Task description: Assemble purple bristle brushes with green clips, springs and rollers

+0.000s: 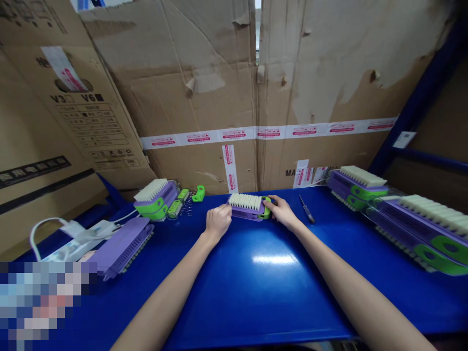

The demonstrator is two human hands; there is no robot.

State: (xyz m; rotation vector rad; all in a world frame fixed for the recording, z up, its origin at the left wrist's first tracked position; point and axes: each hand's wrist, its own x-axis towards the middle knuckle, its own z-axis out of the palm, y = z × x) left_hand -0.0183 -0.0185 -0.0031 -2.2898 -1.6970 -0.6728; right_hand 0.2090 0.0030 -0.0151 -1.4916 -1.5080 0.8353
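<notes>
A purple brush-like piece (245, 213) with rows of cream bristles on top lies at the back of the blue surface. My left hand (218, 218) is closed on its left end. At the other end, my right hand (280, 209) grips the green end part (267, 208) between thumb and fingers. A screwdriver (307, 210) lies just right of my right hand. Left of my left hand are a loose green end part (198, 193), several small springs (188, 204) and small green pieces (176, 207).
Purple-and-green brush pieces stand stacked at the left (155, 197) and right (360, 187). A longer stack (420, 224) sits nearer on the right. A purple piece (126, 241) lies by a white power strip (82, 239). Taped cardboard (204, 107) walls the back.
</notes>
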